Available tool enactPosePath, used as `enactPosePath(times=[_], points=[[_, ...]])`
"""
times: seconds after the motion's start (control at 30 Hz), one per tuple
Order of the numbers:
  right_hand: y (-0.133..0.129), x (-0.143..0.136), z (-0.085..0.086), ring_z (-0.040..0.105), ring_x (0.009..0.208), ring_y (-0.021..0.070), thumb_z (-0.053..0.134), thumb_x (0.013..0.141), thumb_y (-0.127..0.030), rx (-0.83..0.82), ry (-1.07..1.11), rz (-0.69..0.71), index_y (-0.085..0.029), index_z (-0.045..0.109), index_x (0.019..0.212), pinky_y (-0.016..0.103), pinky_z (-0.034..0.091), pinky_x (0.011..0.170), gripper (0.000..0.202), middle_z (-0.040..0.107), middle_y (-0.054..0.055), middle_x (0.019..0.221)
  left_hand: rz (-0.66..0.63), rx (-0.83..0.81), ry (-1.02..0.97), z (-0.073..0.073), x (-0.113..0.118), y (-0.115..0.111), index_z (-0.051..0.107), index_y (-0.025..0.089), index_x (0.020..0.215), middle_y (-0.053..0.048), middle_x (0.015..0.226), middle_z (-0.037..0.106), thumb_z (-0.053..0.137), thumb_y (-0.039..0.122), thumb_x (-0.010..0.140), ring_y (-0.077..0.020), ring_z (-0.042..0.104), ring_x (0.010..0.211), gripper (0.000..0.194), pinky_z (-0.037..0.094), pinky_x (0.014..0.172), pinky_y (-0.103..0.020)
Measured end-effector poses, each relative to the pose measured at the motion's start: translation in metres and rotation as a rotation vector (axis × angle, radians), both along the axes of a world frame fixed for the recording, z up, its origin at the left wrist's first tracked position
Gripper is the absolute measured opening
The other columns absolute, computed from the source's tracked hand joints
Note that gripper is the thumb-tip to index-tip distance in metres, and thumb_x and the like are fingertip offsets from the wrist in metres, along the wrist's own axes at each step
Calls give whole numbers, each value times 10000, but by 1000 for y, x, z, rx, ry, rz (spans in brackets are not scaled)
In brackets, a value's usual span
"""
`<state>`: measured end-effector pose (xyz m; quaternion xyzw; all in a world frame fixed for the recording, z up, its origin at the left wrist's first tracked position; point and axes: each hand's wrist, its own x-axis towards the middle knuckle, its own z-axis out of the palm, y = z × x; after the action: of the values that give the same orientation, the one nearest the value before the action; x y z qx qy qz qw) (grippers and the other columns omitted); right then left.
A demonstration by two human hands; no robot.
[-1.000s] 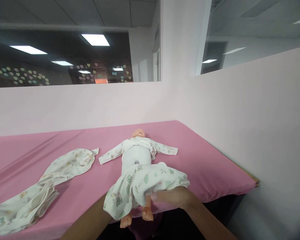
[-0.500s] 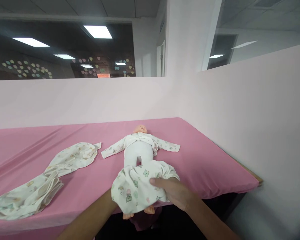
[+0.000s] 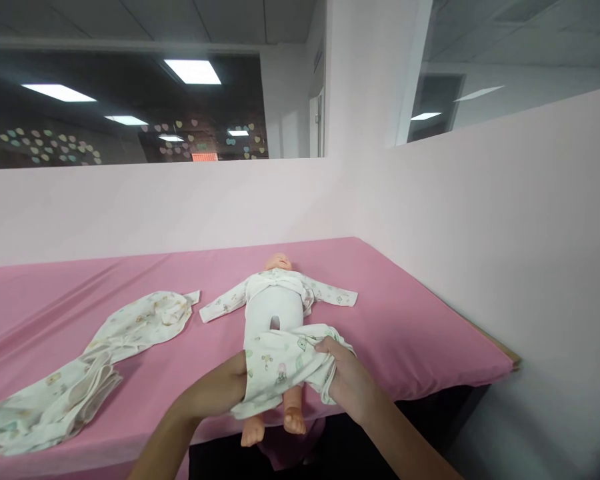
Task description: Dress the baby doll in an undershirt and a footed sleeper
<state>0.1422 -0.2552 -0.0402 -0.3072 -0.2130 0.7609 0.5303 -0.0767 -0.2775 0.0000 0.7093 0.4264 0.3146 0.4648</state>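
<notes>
A pink-sheeted table (image 3: 405, 333) bears the clothed doll (image 3: 273, 303), which lies on its back with its feet (image 3: 294, 421) at the near edge; pale walls (image 3: 180, 207) meet beyond the doll, and a window (image 3: 130, 73) above shows lit ceiling panels (image 3: 193, 71) and heart-shaped decorations (image 3: 35, 139). A patterned garment (image 3: 140, 327) lies left of the doll. Over the doll's legs, the right hand (image 3: 351, 383) pinches a printed cloth (image 3: 280, 363), thumb on top; the left hand is hidden inside, so its grip cannot be told. Half a second ago, the cloth covered most of the feet; now both show, and the left forearm (image 3: 200, 400) reaches farther in
</notes>
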Motion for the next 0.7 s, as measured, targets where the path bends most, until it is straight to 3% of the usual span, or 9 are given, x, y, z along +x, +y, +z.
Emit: enactPosePath(times=[0.1,0.2,0.33,0.4,0.53,0.63,0.7], points=[[-4,-8,2,661,771,202,738,686,-199,16,22,8,-122,679,876,278,501,699,213,706,54,773,100,-30,-84,4,-14,-17,667,218,1133,-11,925,685,538,399,900,-170,589,781,322,490,749,-274],[-14,-22,9,654,699,189,748,744,-332,55,69,166,-99,666,1023,271,483,615,372,715,81,828,285,4,-149,3,-10,-22,619,226,1170,5,887,649,498,433,926,-141,555,746,341,474,765,-253],[-24,-37,16,609,547,173,735,752,-468,-5,23,346,-117,644,1027,225,350,417,455,687,58,719,227,88,-96,1,8,-22,617,208,1101,11,817,589,464,481,942,-139,545,761,351,452,713,-228],[-26,-40,17,593,516,168,765,718,-449,-44,-38,320,-131,646,992,210,291,377,436,657,28,655,194,143,-67,3,13,-24,611,210,1080,4,882,593,458,474,949,-140,551,805,332,444,720,-220],[-30,-43,19,579,496,167,770,697,-396,-116,-71,242,-145,656,957,208,260,362,380,651,25,649,286,278,57,6,14,-32,601,218,980,4,889,574,482,440,948,-128,536,807,254,436,718,-207],[-36,-47,23,588,515,162,740,746,-381,-73,53,160,-128,658,1035,230,348,414,393,682,50,700,298,444,158,2,16,-38,588,206,878,-13,885,566,427,357,982,-129,548,802,244,447,724,-222],[-42,-51,26,614,578,157,730,776,-354,-36,175,152,-127,643,1112,244,422,495,414,706,60,788,292,661,247,-2,20,-42,599,204,940,-47,983,583,407,271,986,-152,565,886,208,464,790,-259]])
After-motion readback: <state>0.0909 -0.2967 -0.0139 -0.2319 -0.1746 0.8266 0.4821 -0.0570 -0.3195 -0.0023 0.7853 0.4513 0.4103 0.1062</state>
